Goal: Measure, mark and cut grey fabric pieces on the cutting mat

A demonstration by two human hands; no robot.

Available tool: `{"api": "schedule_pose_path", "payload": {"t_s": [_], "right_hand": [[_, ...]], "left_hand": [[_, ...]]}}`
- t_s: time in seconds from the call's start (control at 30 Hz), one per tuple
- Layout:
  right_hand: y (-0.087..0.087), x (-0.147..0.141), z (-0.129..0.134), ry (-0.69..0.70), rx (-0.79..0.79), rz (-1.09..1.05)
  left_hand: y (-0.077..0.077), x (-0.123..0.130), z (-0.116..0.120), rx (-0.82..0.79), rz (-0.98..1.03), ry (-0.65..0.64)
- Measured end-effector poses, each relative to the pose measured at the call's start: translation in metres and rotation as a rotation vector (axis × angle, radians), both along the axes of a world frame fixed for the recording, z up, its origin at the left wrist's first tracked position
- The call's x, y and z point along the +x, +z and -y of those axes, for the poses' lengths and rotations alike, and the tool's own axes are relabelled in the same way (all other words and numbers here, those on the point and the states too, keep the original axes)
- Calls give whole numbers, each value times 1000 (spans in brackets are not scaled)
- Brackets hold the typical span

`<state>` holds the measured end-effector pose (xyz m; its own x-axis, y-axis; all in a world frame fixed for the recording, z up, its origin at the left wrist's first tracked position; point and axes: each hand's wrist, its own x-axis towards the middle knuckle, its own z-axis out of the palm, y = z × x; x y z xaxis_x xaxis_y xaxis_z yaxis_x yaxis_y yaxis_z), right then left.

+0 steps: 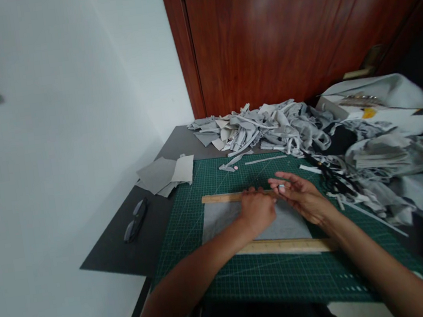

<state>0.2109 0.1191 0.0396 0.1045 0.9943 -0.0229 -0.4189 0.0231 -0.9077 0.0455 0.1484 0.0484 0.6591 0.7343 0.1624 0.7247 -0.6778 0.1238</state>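
A piece of grey fabric [219, 219] lies flat on the green cutting mat [188, 218]. Along its far edge runs a wooden ruler [219, 198], and my left hand [259, 210] presses on it with curled fingers. My right hand [304, 198] is raised just to the right, palm partly turned up. Between its thumb and fingers is a small pale-blue piece [281, 186], too small to name surely; the other fingers are loosely stretched. A second wooden ruler [285, 245] lies across the fabric's near edge, partly under my forearms.
Glasses [136, 220] and grey fabric pieces [159, 174] lie at the left. A heap of grey scraps [262, 126] runs along the back. Black-handled scissors [333, 176] rest at the right near more cloth [384, 154] and a white box [397, 118]. A wall borders the left side.
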Motion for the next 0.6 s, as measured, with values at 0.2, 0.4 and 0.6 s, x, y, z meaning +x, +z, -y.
{"api": "schedule_pose_path", "payload": {"t_s": [0.2,0.4,0.6], "right_hand": [[-3,-25,13,116,26,47],[4,-45,40,447,67,160],[-12,-83,79,572,-80,125]], "left_hand": [[-17,-5,-1,21,34,-98],[-22,-3,2,-8,-9,-72],[-21,-2,-1,3,-24,-80]]}}
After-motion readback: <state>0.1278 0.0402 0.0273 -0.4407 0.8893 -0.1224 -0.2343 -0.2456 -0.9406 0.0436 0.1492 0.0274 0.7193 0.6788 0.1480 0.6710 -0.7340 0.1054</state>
